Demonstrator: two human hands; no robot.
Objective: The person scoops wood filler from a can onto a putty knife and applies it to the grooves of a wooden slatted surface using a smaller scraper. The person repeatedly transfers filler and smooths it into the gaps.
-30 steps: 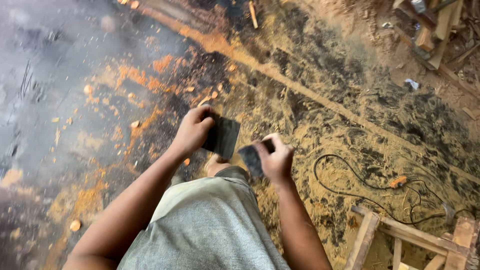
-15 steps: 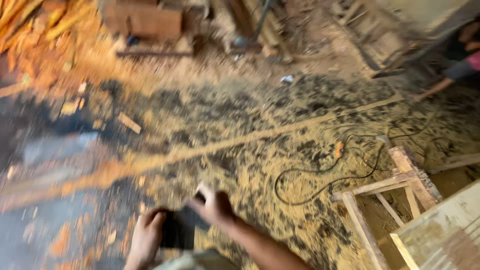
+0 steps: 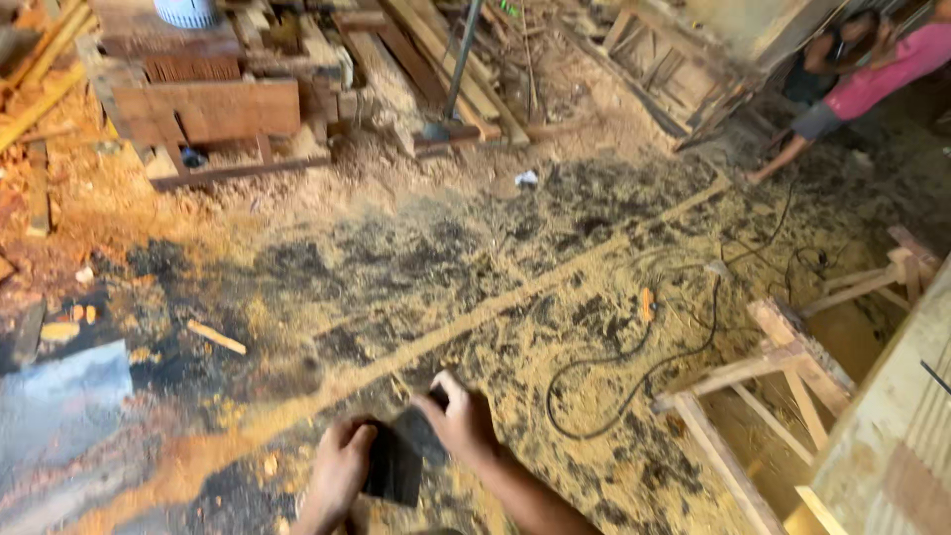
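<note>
Both hands grip one dark flat piece (image 3: 401,461) low in view: the left hand (image 3: 340,468) curls closed on its near edge, the right hand (image 3: 459,421) wraps fingers over its top corner. Beneath lies the sawdust-strewn floor (image 3: 416,267), with a black cable (image 3: 634,362) looping beside a wooden frame (image 3: 763,376).

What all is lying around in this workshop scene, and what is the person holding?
dark flat object: one, black, held between both hands at bottom centre
cable: one, black, looped on the sawdust floor right of centre
wooden frame: one, pale, at right on the floor
timber pile: many boards, brown, top left
metal pole: one, grey, upright at top centre
wood offcut: one, pale, left of centre
other person: one, pink top, top right
left hand: grips the object's left edge
right hand: grips its right edge
</note>
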